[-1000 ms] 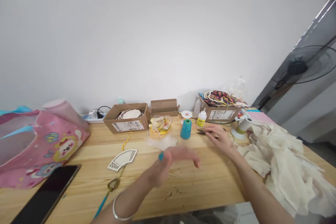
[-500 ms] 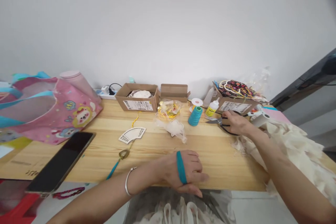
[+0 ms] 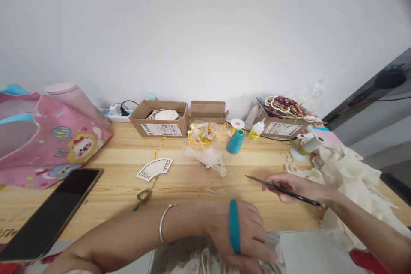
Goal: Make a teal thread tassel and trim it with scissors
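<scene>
My left hand (image 3: pixel 245 235) lies at the near edge of the wooden table (image 3: pixel 192 184), fingers stretched out flat over white cloth in my lap. A band of teal thread (image 3: pixel 234 224) is wound around its palm. My right hand (image 3: pixel 297 186) is closed on a pair of dark scissors (image 3: pixel 257 179), blades pointing left, just above the table's right front. A teal thread spool (image 3: pixel 236 141) stands farther back. A cut-out wooden fan piece (image 3: pixel 154 168) with a brass ring and teal tassel lies to the left.
A black phone (image 3: pixel 48 214) and a pink cartoon bag (image 3: pixel 48 141) sit at the left. Cardboard boxes (image 3: pixel 160 128) line the back wall, with a glue bottle (image 3: pixel 256 132) and a bag of yellow cords (image 3: pixel 202 135). Cream cloth (image 3: pixel 349 180) is heaped at the right.
My right hand took the scissors from beside the glue bottle and carried them towards me. My left hand, with the teal thread around it, drew back over the table's near edge.
</scene>
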Tool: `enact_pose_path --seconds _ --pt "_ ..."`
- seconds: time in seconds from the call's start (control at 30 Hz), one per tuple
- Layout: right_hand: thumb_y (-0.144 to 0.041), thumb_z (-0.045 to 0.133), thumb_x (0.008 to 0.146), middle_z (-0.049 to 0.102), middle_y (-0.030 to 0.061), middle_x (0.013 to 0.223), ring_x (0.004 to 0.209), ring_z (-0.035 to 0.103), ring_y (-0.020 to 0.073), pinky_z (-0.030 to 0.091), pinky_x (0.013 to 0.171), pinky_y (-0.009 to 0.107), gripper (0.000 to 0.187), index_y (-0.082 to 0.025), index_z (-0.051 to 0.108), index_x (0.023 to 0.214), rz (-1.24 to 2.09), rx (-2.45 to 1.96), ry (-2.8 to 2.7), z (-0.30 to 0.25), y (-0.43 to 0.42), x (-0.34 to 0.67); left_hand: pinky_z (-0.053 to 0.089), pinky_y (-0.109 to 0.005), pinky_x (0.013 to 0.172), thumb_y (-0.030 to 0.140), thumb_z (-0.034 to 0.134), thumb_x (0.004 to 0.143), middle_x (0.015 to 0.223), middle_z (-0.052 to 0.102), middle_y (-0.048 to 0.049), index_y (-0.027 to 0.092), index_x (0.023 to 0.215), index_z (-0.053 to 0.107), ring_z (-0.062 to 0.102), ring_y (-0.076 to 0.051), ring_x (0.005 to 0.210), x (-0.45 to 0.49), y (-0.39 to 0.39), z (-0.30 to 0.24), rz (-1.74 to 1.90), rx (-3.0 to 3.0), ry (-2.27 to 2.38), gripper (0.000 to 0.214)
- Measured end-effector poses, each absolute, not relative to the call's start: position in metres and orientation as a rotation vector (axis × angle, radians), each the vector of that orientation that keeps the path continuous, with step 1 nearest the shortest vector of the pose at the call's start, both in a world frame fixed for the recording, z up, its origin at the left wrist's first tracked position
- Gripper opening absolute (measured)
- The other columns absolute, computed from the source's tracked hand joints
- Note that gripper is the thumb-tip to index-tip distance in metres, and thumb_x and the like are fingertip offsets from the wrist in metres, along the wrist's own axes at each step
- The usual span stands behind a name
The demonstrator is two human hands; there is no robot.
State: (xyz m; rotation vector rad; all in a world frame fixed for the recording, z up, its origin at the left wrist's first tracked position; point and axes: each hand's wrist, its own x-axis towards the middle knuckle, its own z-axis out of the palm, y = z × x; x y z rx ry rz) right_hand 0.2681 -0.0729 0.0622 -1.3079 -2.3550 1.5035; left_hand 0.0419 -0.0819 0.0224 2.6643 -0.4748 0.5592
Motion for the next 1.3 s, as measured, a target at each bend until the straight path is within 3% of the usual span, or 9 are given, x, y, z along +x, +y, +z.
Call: enact_pose_path --seconds 0.17,0.3,0.53,0.83,0.97,1.07,1.2,1.3 --pt "-0.057 0.051 0.069 0.047 0.0027 0.081 0.071 0.044 0.0128 0.038 0.063 0.023 0.055 -0.016 0.050 0.106 1.868 -1.188 -2.291 0.074 -0.084 0.266 0.037 -0.030 0.054 0.073 0.021 0.068 0.054 0.054 -0.0024 0.018 0.072 0.059 0.046 -0.012 0.049 0.054 -0.083 0.022 0.701 2.804 -0.580 0.067" --pt "-0.057 0.059 0.062 0.049 0.0052 0.089 0.078 0.045 0.0153 0.039 0.068 0.025 0.063 -0.014 0.051 0.107 1.849 -1.172 -2.315 0.077 -0.088 0.256 0.036 -0.031 0.052 0.074 0.018 0.067 0.051 0.051 -0.0030 0.018 0.065 0.058 0.046 -0.013 0.047 0.056 -0.083 0.025 0.728 2.869 -0.606 0.069" --pt "-0.057 0.055 0.066 0.054 0.0075 0.094 0.085 0.048 0.0186 0.040 0.074 0.028 0.057 -0.015 0.055 0.106 1.770 -1.102 -2.247 0.070 -0.087 0.237 0.037 -0.032 0.053 0.072 0.019 0.070 0.052 0.051 -0.0032 0.017 0.063 0.056 0.047 -0.014 0.049 0.052 -0.083 0.027 0.763 2.896 -0.612 0.067" --pt "-0.051 0.055 0.071 0.043 -0.0031 0.057 0.054 0.034 0.0078 0.030 0.050 0.019 0.040 -0.011 0.061 0.071 1.504 -1.009 -2.430 0.045 -0.080 0.237 0.036 -0.029 0.051 0.070 0.022 0.071 0.049 0.051 -0.0024 0.017 0.063 0.058 0.044 -0.013 0.047 0.048 -0.085 0.034 0.729 2.847 -0.559 0.065" --pt "-0.044 0.056 0.071 0.058 0.0021 0.066 0.057 0.048 0.0123 0.037 0.053 0.022 0.035 -0.014 0.064 0.086 0.965 -1.466 -2.469 0.031 -0.058 0.278 0.039 -0.030 0.059 0.066 0.024 0.074 0.057 0.058 -0.0058 0.015 0.082 0.062 0.049 -0.015 0.054 0.035 -0.078 0.042 0.482 2.691 -0.391 0.064" --pt "-0.033 0.052 0.073 0.065 0.0077 0.085 0.070 0.058 0.0174 0.044 0.064 0.027 0.038 -0.016 0.058 0.107 0.649 -1.671 -2.417 0.016 -0.040 0.319 0.040 -0.029 0.074 0.061 0.015 0.080 0.083 0.063 -0.0113 0.012 0.107 0.055 0.056 -0.017 0.078 0.023 -0.067 0.049 0.315 2.226 -0.123 0.069" --pt "-0.023 0.055 0.068 0.064 0.0129 0.096 0.087 0.059 0.0236 0.046 0.077 0.034 0.035 -0.015 0.061 0.101 0.392 -1.708 -2.504 0.015 -0.031 0.331 0.032 -0.038 0.091 0.072 0.003 0.070 0.111 0.053 -0.0157 0.008 0.126 0.038 0.047 -0.024 0.107 0.014 -0.052 0.046 0.254 1.393 0.017 0.091" --pt "-0.028 0.051 0.077 0.063 0.0114 0.097 0.092 0.058 0.0214 0.045 0.081 0.034 0.026 -0.017 0.063 0.097 0.408 -1.393 -2.438 0.036 -0.040 0.291 0.024 -0.040 0.097 0.079 0.005 0.062 0.122 0.044 -0.0192 0.002 0.128 0.033 0.034 -0.028 0.120 0.016 -0.045 0.036 0.140 1.004 -0.040 0.105"
